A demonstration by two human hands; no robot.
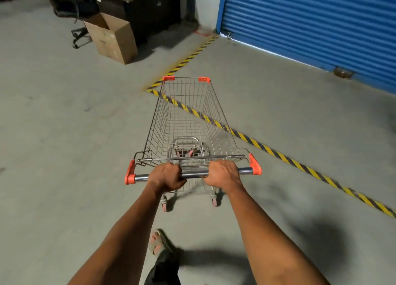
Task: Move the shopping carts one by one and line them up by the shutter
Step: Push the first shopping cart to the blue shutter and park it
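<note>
A wire shopping cart (188, 117) with orange corner caps stands in front of me, its empty basket pointing away. My left hand (166, 176) grips the chrome handle bar (194, 174) left of its middle. My right hand (224, 173) grips the same bar right of its middle. The blue roller shutter (317, 25) is closed at the upper right, a few steps beyond the cart. The cart's front end sits over a yellow-and-black floor stripe (267, 148).
An open cardboard box (112, 38) stands on the floor at the upper left, in front of a dark cabinet (147, 10). An office chair base (79, 36) lies left of the box. My foot (159, 242) shows below the cart on grey concrete.
</note>
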